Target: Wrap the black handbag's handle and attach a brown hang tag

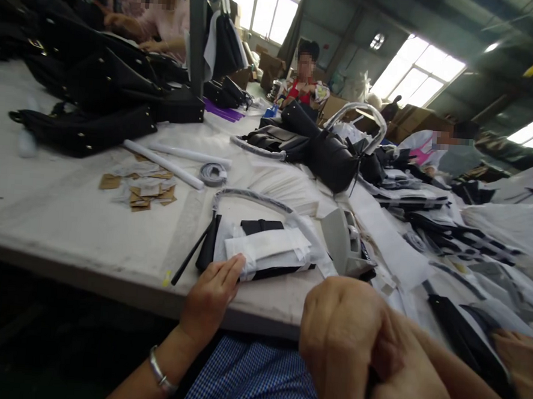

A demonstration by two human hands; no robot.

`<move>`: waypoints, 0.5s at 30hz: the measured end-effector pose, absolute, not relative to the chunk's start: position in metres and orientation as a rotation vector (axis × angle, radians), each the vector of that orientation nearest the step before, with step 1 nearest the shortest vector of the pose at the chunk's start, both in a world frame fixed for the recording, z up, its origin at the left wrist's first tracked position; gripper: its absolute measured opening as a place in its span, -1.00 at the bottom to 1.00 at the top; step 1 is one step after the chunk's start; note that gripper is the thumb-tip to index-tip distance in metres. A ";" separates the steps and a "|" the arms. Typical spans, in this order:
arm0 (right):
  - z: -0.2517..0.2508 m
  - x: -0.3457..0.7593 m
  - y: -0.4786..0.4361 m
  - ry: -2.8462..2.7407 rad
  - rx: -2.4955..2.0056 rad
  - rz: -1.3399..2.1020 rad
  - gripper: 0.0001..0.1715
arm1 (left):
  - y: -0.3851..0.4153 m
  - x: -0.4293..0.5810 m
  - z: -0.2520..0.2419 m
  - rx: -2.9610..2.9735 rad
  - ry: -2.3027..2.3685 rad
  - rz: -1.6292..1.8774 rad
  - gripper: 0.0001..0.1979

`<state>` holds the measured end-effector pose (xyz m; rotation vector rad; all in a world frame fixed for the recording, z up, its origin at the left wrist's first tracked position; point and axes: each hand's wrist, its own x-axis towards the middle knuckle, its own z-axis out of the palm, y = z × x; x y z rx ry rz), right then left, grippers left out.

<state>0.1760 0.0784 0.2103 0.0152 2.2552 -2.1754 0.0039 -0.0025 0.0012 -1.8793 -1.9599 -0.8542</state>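
A small black handbag [210, 244] lies on the table before me, partly wrapped in white sheeting, its handle [253, 197] covered in clear plastic. Across it runs a folded white wrap [268, 245], over a dark flap or strap [261, 225]. My left hand [213, 295] is closed on the near edge, fingers over the wrap and thumb hidden. A thin black strap [191, 252] hangs off the bag's left side. Close to the camera, my right hand [352, 343] is raised above the table edge with curled fingers; whatever they hold is hidden.
Small brown and clear packets [147, 189], white tubes [164, 164] and a grey coil [212, 174] lie beyond. Black bags [85, 128] pile up left; a wrapped-handle bag [334, 158] stands behind. A grey-white dispenser [342, 243] is right. A co-worker's hand [521, 359] is at the right edge.
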 end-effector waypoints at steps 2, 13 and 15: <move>0.206 0.164 0.101 2.389 0.013 -1.959 -0.79 | -0.002 0.004 0.003 -1.877 -1.956 -0.868 -0.56; 0.143 0.070 0.208 2.586 -0.040 -0.884 -0.75 | -0.001 0.007 0.001 -1.880 -1.981 -0.899 -0.60; 0.137 0.057 0.214 2.535 -0.067 -0.800 -0.77 | -0.001 0.008 0.001 -1.871 -1.983 -0.902 -0.58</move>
